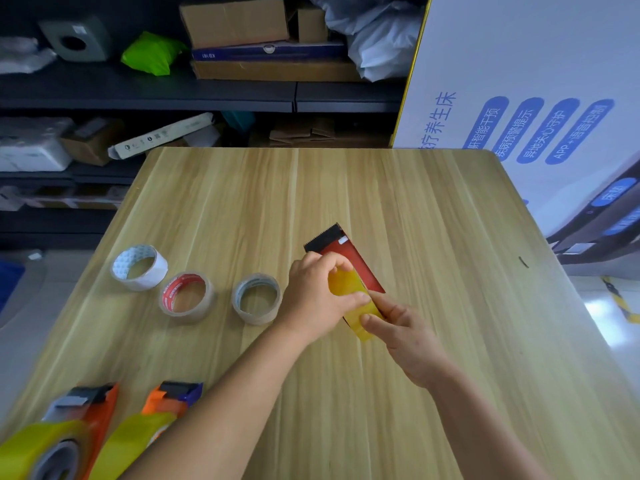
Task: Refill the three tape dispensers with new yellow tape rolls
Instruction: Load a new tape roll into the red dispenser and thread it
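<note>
A red tape dispenser [349,254] with a black toothed blade lies on the wooden table [433,220], a yellow tape roll [349,289] seated in it. My left hand [317,296] grips the yellow roll from the left, thumb and fingers curled over it. My right hand [401,334] pinches the roll's near end from the right. Two orange dispensers [100,403] [173,396] with yellow rolls [38,445] [135,438] lie at the table's near left corner.
Three nearly used-up rolls sit in a row left of my hands: a white one [140,267], a red-cored one [187,296], a grey-cored one [257,298]. Dark shelves with cardboard boxes [235,22] stand behind; a printed white panel [536,98] rises at right.
</note>
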Demonstrator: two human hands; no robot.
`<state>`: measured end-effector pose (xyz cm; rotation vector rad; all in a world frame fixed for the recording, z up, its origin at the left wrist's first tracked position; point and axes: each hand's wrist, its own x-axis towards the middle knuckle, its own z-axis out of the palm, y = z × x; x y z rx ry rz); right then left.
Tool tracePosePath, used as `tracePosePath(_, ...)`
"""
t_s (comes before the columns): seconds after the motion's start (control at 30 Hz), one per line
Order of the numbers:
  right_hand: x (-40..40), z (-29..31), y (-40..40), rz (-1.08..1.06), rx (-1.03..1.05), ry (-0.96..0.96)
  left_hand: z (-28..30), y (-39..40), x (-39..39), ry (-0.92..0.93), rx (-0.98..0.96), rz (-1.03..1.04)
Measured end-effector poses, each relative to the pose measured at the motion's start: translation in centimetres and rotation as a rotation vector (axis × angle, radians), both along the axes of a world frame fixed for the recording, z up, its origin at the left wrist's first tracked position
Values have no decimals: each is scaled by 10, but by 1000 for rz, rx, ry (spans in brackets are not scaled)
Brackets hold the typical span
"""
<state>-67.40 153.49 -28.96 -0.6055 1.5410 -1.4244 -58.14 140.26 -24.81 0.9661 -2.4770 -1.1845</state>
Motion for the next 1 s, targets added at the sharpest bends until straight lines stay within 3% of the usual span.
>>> tracePosePath(0.2,-8,11,-4,5,24,-4,9,-18,1,-76,7,-257)
tracePosePath(0.47,-18,17,-9,27,77,60,7,-24,9,124,131,-208)
tracePosePath(0.83,-20,27,-8,156,151,188,18,-25,4,90,184,-191)
tracePosePath(1.0,-20,28,-3,152,135,119,16,-14,5,126,62,-193)
